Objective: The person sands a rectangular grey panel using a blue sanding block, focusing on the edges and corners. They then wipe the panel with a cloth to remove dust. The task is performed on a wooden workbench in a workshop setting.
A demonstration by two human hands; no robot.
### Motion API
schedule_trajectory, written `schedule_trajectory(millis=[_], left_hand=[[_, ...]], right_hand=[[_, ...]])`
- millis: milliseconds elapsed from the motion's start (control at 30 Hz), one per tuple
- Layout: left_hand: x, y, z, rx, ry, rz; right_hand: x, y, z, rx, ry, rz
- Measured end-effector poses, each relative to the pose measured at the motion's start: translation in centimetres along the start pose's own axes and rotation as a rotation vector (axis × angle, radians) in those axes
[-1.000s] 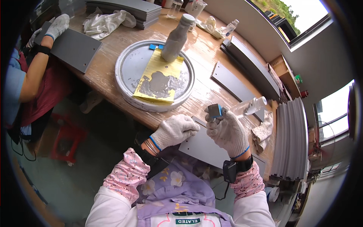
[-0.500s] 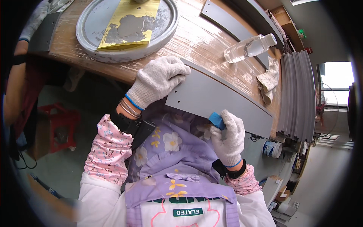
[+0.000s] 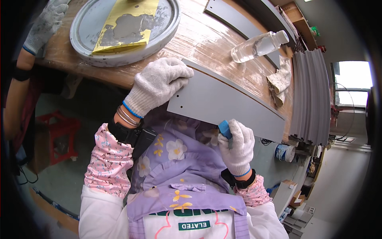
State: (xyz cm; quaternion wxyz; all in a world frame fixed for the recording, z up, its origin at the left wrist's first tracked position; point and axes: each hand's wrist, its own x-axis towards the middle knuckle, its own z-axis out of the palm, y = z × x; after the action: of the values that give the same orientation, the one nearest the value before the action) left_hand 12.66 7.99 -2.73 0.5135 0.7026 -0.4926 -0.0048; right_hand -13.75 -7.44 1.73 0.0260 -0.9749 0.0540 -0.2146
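A long grey board (image 3: 223, 101) with small holes near its left end slants over the front edge of the table. My left hand (image 3: 161, 81), in a white knit glove, grips the board's upper left end, fingers curled over its far edge. In my right hand (image 3: 240, 147), gloved likewise, a small blue block (image 3: 225, 129) is pinched between thumb and fingers. That block is at the board's near edge; whether it touches the board I cannot tell.
The film-covered table (image 3: 199, 36) bears a round grey lid (image 3: 77, 40) with putty-smeared yellow paper (image 3: 127, 30), a clear bottle (image 3: 258, 47) and a crumpled cloth (image 3: 279, 81). Stacked grey boards (image 3: 312, 95) stand at right. A co-worker's gloved hand (image 3: 45, 26) is at far left.
The view has shifted slightly. My right hand has turned a little with the blue block, while my left keeps its grip. The co-worker's hand has moved, and the grey panel beside it is gone from sight.
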Motion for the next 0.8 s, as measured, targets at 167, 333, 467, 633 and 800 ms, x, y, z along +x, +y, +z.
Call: schedule_trajectory(millis=[167, 333, 467, 633, 800], left_hand=[[-0.1, -0.2, 0.3, -0.030, 0.027, 0.000], [0.0, 0.0, 0.1, -0.035, 0.019, 0.004], [-0.1, -0.1, 0.1, -0.008, 0.008, 0.026], [0.0, -0.1, -0.1, -0.028, -0.009, 0.019], [-0.1, -0.2, 0.1, -0.028, -0.009, -0.002]], right_hand=[[0.3, -0.2, 0.2, -0.005, -0.015, -0.028], [0.2, -0.3, 0.1, -0.033, -0.027, -0.030], [0.2, -0.4, 0.0, -0.044, -0.018, -0.036], [-0.2, -0.1, -0.1, -0.017, 0.022, -0.017], [-2.8, 1.0, -0.8, 0.235, 0.057, 0.264]])
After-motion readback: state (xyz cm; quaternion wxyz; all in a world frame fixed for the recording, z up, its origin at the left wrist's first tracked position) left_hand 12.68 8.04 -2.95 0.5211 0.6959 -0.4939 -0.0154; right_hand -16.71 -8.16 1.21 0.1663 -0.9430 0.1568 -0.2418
